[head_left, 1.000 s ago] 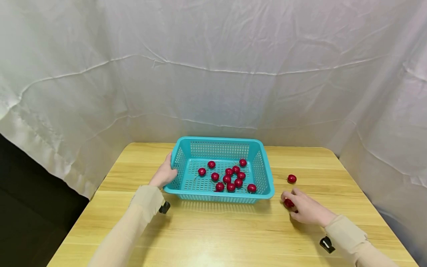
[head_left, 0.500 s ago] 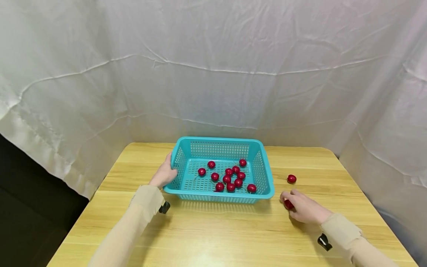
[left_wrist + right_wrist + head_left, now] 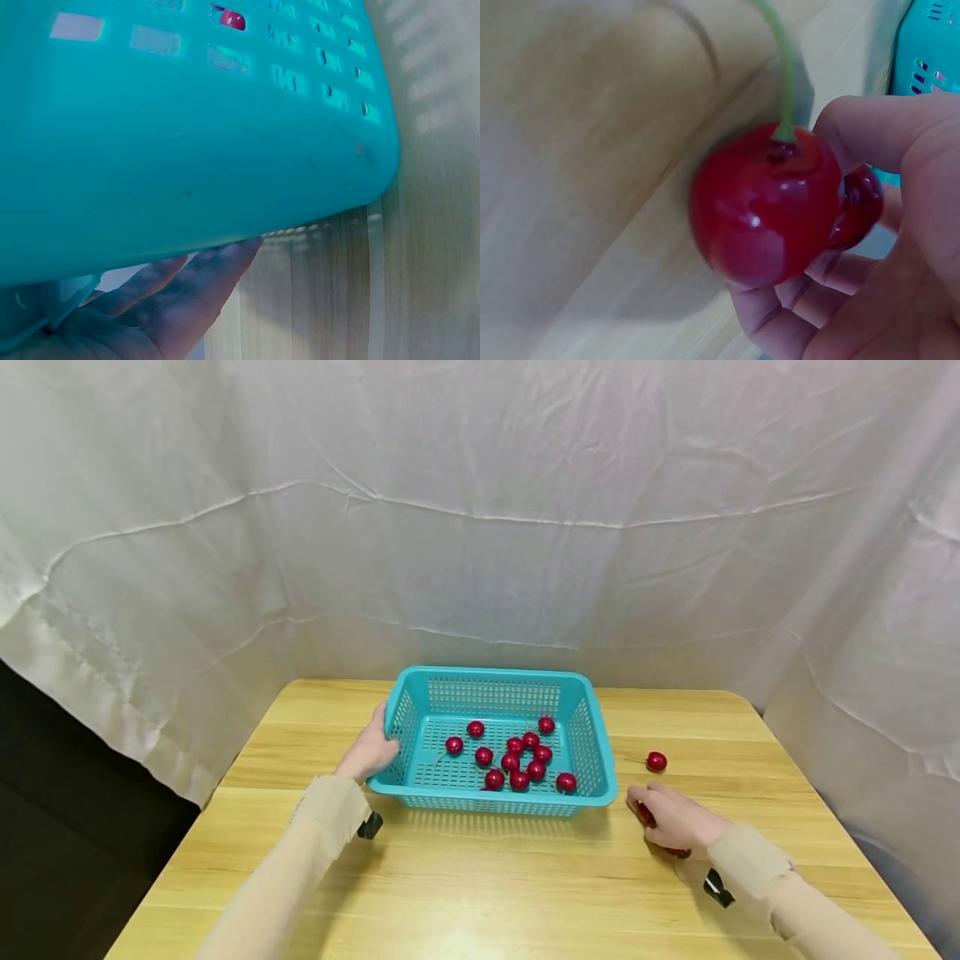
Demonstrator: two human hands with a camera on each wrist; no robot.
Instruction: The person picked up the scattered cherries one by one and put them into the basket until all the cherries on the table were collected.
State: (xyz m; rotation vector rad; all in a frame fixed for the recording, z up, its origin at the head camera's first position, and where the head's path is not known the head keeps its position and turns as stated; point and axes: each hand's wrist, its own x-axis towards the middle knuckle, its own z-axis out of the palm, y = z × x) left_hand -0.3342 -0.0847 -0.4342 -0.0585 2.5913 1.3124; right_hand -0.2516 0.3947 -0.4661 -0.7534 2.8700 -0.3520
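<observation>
My left hand grips the left rim of a turquoise plastic basket, its thumb over the inside and fingers along the outside wall. In the left wrist view those fingers lie against the basket's wall. To the right of the basket, my right hand is low over the table with its fingers curled around two cherries. One glossy red cherry, with a green stem, fills the middle of the right wrist view between thumb and fingers. Behind it, a second cherry is partly hidden.
Several red cherries lie inside the basket, mostly towards its right half. Another cherry with a thin stem rests on the wooden table, just beyond my right hand. A pale cloth hangs behind the table.
My right hand has shifted slightly left and turned. A second cherry now shows at its near side. My left hand and the basket stay in place.
</observation>
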